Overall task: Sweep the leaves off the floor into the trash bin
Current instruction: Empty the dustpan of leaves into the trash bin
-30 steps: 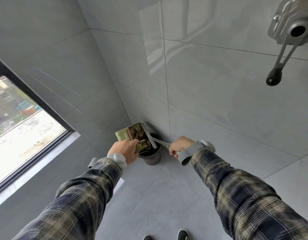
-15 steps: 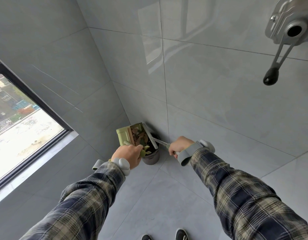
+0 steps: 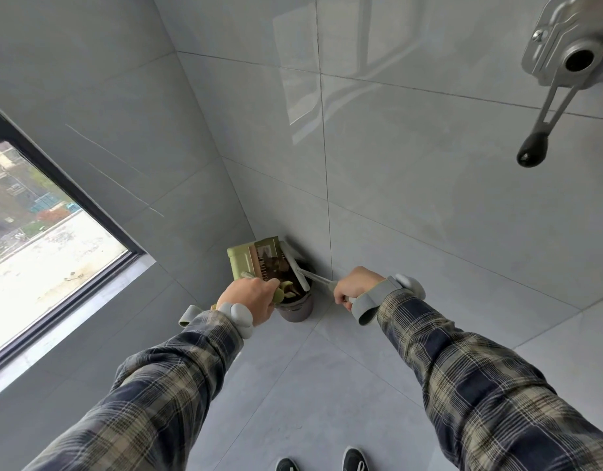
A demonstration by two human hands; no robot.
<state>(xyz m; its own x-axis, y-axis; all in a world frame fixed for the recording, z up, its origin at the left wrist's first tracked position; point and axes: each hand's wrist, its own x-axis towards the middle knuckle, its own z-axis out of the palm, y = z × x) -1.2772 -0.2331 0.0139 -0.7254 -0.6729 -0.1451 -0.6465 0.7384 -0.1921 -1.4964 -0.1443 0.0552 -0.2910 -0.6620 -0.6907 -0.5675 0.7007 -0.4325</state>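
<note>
A small dark grey trash bin (image 3: 297, 310) stands in the corner where two tiled walls meet. Over it, tilted, is a green dustpan (image 3: 243, 261) with brown leaves (image 3: 280, 264) lying in its mouth; my left hand (image 3: 250, 299) grips its handle. My right hand (image 3: 356, 287) grips the pale handle of a small brush (image 3: 293, 265), whose white head lies against the dustpan's open edge above the bin. The inside of the bin is mostly hidden by the dustpan and my left hand.
Grey tiled walls close in behind the bin and to its left. A dark-framed window (image 3: 55, 246) with a pale sill runs low on the left. A metal crank with a black knob (image 3: 544, 137) juts from the wall at upper right. My shoes (image 3: 354, 459) stand on the floor below.
My left hand has dropped slightly and the dustpan has tipped further over the bin. The brush head stays against the pan's edge; my right hand has barely moved.
</note>
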